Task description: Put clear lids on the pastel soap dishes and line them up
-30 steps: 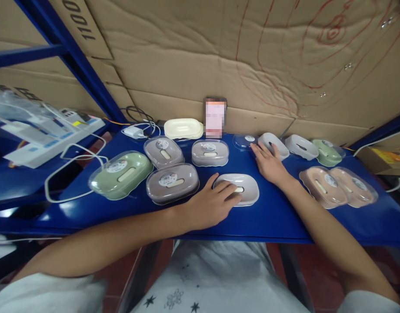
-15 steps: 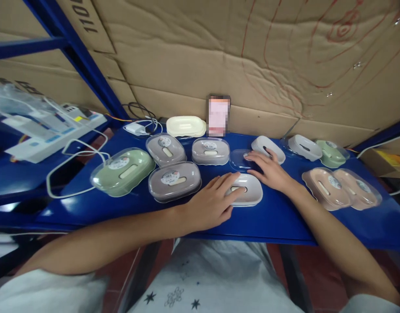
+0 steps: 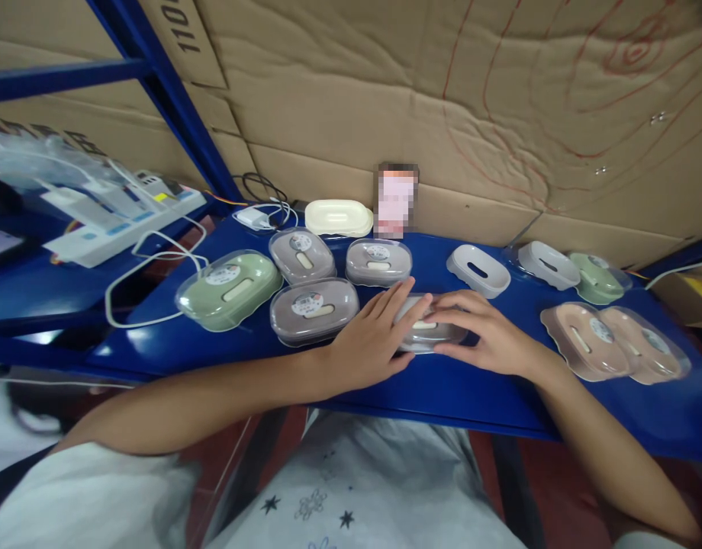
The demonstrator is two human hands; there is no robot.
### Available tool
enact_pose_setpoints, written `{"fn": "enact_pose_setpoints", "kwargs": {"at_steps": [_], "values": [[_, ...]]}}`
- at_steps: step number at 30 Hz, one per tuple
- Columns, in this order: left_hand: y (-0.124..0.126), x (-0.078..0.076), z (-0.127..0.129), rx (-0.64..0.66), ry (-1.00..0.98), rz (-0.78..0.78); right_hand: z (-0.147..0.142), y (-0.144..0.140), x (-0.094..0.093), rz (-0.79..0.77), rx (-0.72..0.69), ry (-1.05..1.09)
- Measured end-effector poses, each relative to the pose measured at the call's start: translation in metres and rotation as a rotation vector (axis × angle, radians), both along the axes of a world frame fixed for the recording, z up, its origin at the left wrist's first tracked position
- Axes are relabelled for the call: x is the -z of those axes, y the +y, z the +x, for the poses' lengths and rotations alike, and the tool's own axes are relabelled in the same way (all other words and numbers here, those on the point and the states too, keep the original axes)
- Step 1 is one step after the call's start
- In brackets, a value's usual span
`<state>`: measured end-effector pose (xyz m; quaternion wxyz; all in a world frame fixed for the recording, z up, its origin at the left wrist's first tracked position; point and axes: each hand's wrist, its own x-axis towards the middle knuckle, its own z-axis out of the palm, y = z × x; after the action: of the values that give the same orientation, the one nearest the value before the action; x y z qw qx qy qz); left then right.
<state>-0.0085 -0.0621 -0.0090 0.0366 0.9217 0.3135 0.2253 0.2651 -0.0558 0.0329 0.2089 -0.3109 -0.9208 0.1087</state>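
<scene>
A grey soap dish [image 3: 434,341] with a clear plastic lid [image 3: 451,332] over it lies near the front edge of the blue table. My left hand [image 3: 371,339] rests against its left end, fingers stretched out and partly covering it. From the right, my right hand [image 3: 488,335] grips the clear lid, with the fingers over its top and the thumb at its front side. Just left of my left hand sits a lidded grey soap dish [image 3: 313,311] with a round label. Behind my right hand is an uncovered grey dish [image 3: 478,269] with a dark slot.
Lidded dishes in grey [image 3: 378,261], green [image 3: 230,290] and pink [image 3: 588,339] stand around. A cream dish [image 3: 336,217] and a phone [image 3: 395,200] are at the back by the cardboard wall [image 3: 339,99]. A power strip [image 3: 127,226] with white cables lies left.
My right hand has brought the clear lid from behind onto the grey dish in front. My left hand has stayed at the dish's left end. The view has shifted slightly.
</scene>
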Motion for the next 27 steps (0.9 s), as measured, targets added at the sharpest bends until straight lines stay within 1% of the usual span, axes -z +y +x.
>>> {"fn": "enact_pose_setpoints", "kwargs": {"at_steps": [3, 5, 9, 15, 20, 22, 27], "values": [[0.0019, 0.0014, -0.0016, -0.011, 0.031, -0.054, -0.0046, -0.0022, 0.0016, 0.006, -0.038, 0.022], [0.0027, 0.0018, -0.0028, -0.011, 0.057, -0.062, -0.0051, -0.0017, 0.0026, -0.012, -0.057, 0.043], [0.0020, 0.0008, -0.0045, -0.007, 0.104, -0.027, -0.0044, -0.0003, 0.0025, -0.040, -0.084, 0.061], [-0.0039, 0.0002, -0.0025, -0.046, 0.175, 0.037, -0.0046, 0.0003, 0.0011, -0.041, -0.109, 0.073], [-0.0064, 0.0016, 0.0007, -0.081, 0.208, 0.097, -0.0044, -0.0009, 0.0047, -0.011, -0.090, 0.034], [-0.0046, 0.0015, 0.0005, -0.076, 0.193, 0.069, -0.0053, -0.0017, 0.0053, -0.012, -0.065, 0.022], [0.0021, -0.0008, -0.0031, -0.016, 0.101, -0.082, -0.0086, -0.0027, 0.0009, -0.030, -0.043, 0.017]]}}
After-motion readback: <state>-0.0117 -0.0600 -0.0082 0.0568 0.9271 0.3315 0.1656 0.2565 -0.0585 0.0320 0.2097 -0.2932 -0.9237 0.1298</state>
